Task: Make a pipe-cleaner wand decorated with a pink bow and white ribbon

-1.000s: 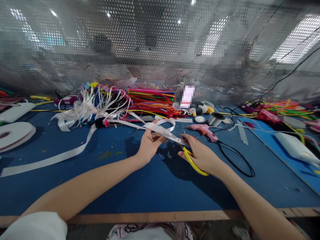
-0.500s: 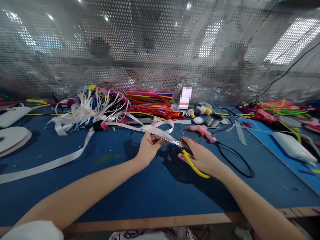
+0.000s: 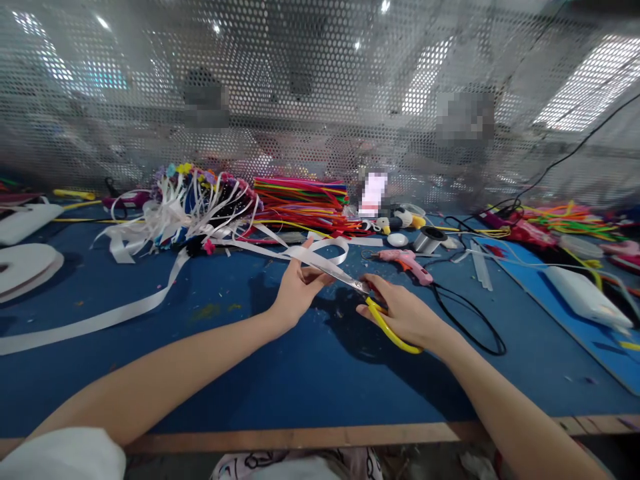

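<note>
My right hand (image 3: 400, 308) grips the yellow-handled scissors (image 3: 393, 330), whose blades point left toward my other hand. Pinched in my left hand (image 3: 296, 287) is a white ribbon (image 3: 336, 248), which loops up and round just beyond the fingers. The scissor blades lie along the ribbon at those fingertips; whether they are parted I cannot tell. From the loop the ribbon trails left toward a bundle of white-ribboned flower pieces (image 3: 185, 207). Another length of white ribbon (image 3: 115, 318) runs across the table on the left.
A ribbon spool (image 3: 30, 270) lies at far left. Colourful pipe cleaners (image 3: 300, 203) are stacked at the back, before a perforated metal screen (image 3: 320, 87). To the right are a pink glue gun (image 3: 407, 263), its black cord, a wire spool (image 3: 429, 240) and a white box (image 3: 587, 297).
The camera view has shifted slightly. Both hands, the scissors and the looped ribbon keep nearly the same positions.
</note>
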A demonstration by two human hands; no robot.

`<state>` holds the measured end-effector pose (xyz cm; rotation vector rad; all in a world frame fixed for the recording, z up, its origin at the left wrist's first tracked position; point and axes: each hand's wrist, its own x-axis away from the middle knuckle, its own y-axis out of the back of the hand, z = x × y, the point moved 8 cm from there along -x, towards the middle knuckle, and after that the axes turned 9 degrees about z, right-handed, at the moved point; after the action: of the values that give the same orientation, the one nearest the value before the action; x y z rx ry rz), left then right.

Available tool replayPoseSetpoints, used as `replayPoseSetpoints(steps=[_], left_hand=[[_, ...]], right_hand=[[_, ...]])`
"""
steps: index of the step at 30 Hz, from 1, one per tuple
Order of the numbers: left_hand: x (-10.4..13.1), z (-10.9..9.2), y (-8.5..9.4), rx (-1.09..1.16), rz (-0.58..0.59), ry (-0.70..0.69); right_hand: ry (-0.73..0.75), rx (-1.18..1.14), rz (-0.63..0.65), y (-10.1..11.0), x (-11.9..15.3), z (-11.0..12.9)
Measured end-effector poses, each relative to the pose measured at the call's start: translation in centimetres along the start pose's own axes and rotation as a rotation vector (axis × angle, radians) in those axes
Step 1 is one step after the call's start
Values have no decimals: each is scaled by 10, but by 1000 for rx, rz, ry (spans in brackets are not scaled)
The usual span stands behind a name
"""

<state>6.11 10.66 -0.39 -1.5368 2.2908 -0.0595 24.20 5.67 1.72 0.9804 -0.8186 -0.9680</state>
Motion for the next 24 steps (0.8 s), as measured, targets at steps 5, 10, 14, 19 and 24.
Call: replayPoseSetpoints(steps=[5,10,14,19,24], left_hand=[[0,-2,0,-26,-1,-6],[0,1,3,-36,-18,2],[1,2,2,-23,-32,13],[2,-1,3,-6,-76,46],[0,2,8,7,-94,68]], right_hand=[[11,-10,-1,0,0,0],[29,-6,-3,0,0,1],[18,10,-13,2,0,0],[22,6,-29,6,0,-2],[19,22,-3,5,0,-5]])
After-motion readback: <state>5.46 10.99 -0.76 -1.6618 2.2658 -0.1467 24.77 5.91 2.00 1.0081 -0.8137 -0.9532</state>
